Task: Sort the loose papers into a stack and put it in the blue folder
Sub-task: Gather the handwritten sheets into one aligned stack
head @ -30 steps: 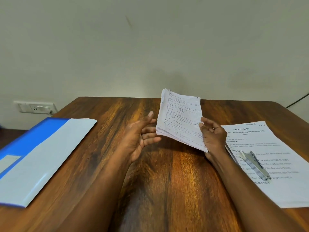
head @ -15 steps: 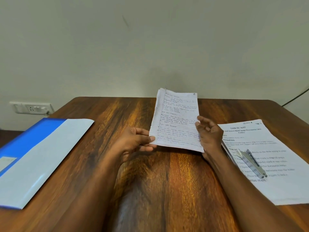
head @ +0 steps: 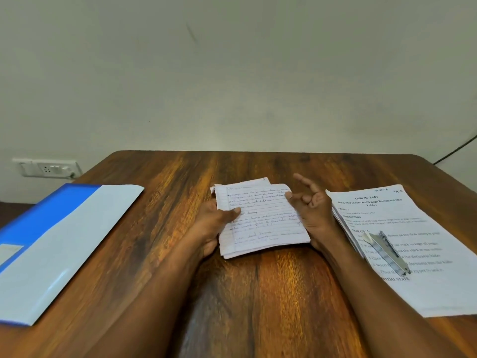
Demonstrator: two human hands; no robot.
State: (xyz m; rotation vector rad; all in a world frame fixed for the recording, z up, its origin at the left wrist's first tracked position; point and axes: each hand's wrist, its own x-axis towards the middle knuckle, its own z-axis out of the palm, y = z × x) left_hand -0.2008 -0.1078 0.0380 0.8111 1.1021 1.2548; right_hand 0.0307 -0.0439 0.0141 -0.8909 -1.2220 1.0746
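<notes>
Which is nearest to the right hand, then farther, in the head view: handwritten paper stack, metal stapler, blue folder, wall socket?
From the right hand:
1. Handwritten lined paper stack, just left, touching.
2. Metal stapler, right, on the printed sheet.
3. Blue folder, far left.
4. White wall socket, far left, behind.

An office-like room: a wooden tabletop against a plain wall, with a printed instruction sheet, stapler and wall socket.

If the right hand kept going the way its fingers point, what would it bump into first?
Probably nothing on the table. The right hand points its fingers up and away, toward the far edge of the table, then the wall; depth is unclear.
</notes>
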